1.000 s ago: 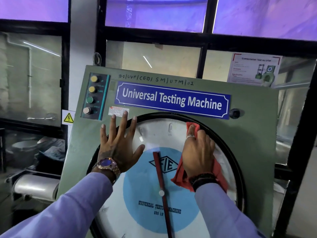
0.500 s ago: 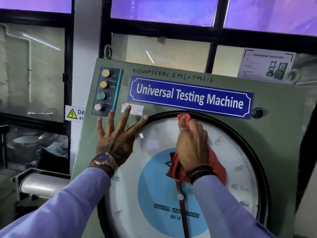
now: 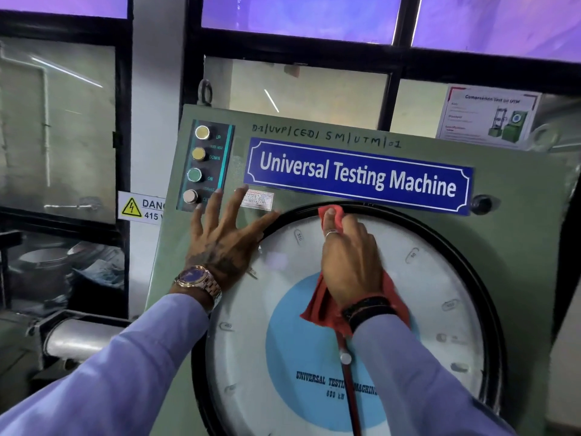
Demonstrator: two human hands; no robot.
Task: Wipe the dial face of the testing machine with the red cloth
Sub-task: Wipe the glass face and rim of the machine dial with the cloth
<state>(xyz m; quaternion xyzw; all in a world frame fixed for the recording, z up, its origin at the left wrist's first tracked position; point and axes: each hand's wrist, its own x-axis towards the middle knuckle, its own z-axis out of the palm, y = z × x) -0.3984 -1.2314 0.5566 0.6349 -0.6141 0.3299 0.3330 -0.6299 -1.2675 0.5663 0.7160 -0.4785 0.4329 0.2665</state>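
Standing upright and tilted slightly back, the green testing machine (image 3: 518, 247) fills most of the view: a heavy, rigid cabinet, judged immovable under hand pressure, so it can be leaned on freely. Blue nameplate (image 3: 358, 176) runs across the top; push-button panel (image 3: 204, 165) sits at 10 o'clock from the dial, close to the bracing hand, and is best kept clear of.

Dial face (image 3: 424, 278): large white disc with a blue centre, ringed by a black bezel (image 3: 465, 262). Cover looks smooth and glossy, probably glass or clear plastic; judged hard, slick, and liable to scratch or crack under a sharp knock. Even, flat pressure suits it. Red pointer (image 3: 349, 391) hangs toward 6 o'clock, apparently behind the cover, though that cannot be confirmed.

Left hand (image 3: 223, 243): released, fingers spread flat, palm on the green panel at roughly 10 o'clock of the dial, thumb tip reaching the bezel. Holds nothing; serves as a brace.

Right hand (image 3: 349, 259): clenched around the red cloth (image 3: 320, 306), pressing it to the dial between centre and 12 o'clock. One corner of cloth pokes out past the fingertips at the bezel at 12 o'clock; the rest trails loose below the wrist toward the centre.

Cloth is thin, soft, limp, very light. Bunching it under the palm, as here, gives control; the dangling tail could drag or snag.
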